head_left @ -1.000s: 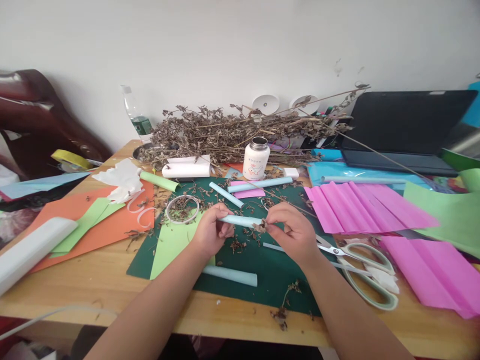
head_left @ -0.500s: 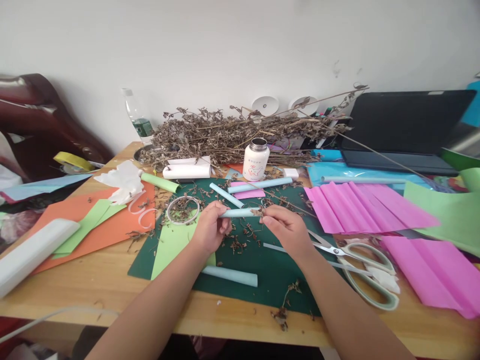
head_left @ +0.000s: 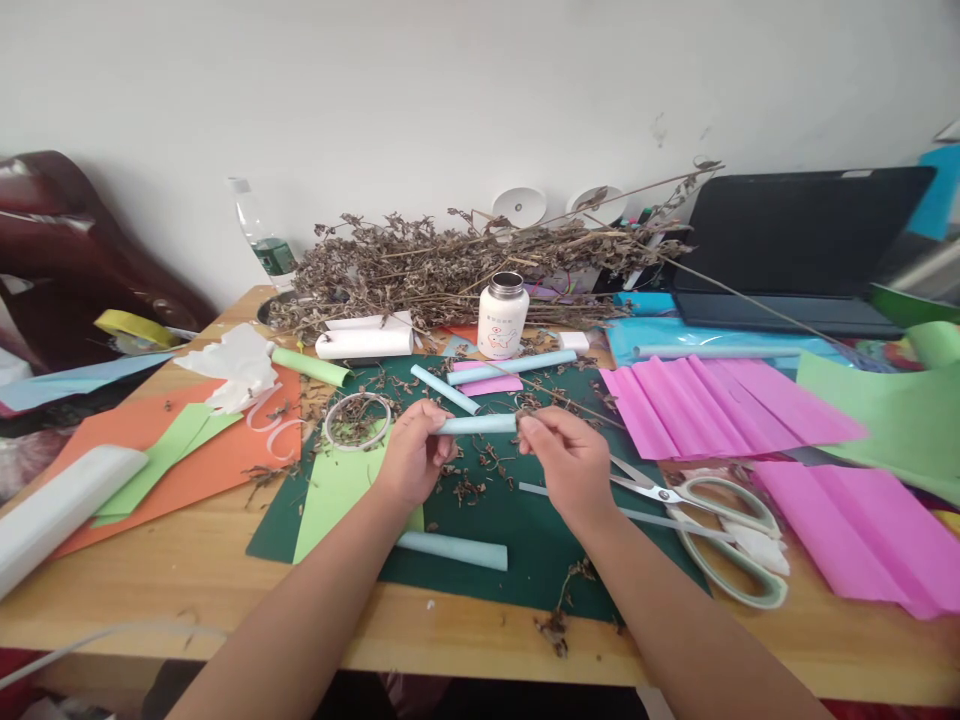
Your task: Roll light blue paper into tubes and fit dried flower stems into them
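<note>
My left hand (head_left: 409, 458) is closed around the left end of a light blue paper tube (head_left: 480, 424), held level above the dark green cutting mat (head_left: 540, 545). At the tube's right end my right hand (head_left: 564, 458) pinches a small piece of dried plant (head_left: 527, 408) between thumb and fingers. Crumbs of dried plant (head_left: 480, 480) lie on the mat beneath both hands. Another light blue tube (head_left: 451, 550) rests on the mat close to my left forearm.
A heap of dried branches (head_left: 465, 265) lies along the back, with a white bottle (head_left: 502, 316) before it. Scissors (head_left: 712, 520) and pleated pink paper (head_left: 720, 405) sit to the right, a laptop (head_left: 795, 250) beyond. Left: tape ring (head_left: 358, 420), orange paper (head_left: 180, 450), white roll (head_left: 364, 343).
Both hands have risen slightly and moved back with the tube. The right hand's pinch has shifted up to the tube's right end. My view has drifted a little to the right.
</note>
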Demonstrator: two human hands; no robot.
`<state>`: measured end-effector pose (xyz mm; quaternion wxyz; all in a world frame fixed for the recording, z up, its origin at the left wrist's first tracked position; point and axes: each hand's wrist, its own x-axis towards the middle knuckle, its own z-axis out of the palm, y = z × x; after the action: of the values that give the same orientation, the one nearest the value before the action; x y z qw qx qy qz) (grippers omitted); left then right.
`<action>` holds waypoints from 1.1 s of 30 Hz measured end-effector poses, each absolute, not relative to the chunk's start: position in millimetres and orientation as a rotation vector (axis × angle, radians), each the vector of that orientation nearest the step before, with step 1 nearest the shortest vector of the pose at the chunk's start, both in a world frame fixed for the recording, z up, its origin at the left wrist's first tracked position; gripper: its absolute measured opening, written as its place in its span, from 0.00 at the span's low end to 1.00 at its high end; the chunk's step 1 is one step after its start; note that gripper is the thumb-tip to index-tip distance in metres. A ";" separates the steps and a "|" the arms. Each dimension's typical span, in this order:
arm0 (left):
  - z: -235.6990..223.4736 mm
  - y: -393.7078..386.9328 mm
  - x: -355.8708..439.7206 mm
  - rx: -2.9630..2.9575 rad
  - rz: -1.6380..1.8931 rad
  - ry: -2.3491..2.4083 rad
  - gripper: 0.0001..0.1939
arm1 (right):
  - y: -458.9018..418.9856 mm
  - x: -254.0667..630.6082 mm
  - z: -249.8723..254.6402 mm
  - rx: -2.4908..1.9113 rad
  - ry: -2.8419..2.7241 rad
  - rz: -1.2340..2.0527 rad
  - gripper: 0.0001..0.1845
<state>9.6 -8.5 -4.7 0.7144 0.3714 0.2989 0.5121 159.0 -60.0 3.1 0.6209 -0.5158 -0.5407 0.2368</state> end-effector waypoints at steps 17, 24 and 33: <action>-1.7 -9.0 8.5 0.783 1.111 0.616 0.05 | -56.1 170.8 -1.2 -1.204 -1.340 0.659 0.11; -0.7 -10.1 8.9 0.766 1.106 0.614 0.05 | -59.4 169.6 9.8 -1.229 -1.571 0.385 0.11; -0.6 -10.7 8.2 0.796 1.081 0.608 0.05 | -58.1 178.4 16.3 -1.207 -1.928 0.368 0.13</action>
<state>8.2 -10.7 -0.6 0.7405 0.3629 0.2772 0.4930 178.4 -58.1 16.3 0.4063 -0.4787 -0.7645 0.1460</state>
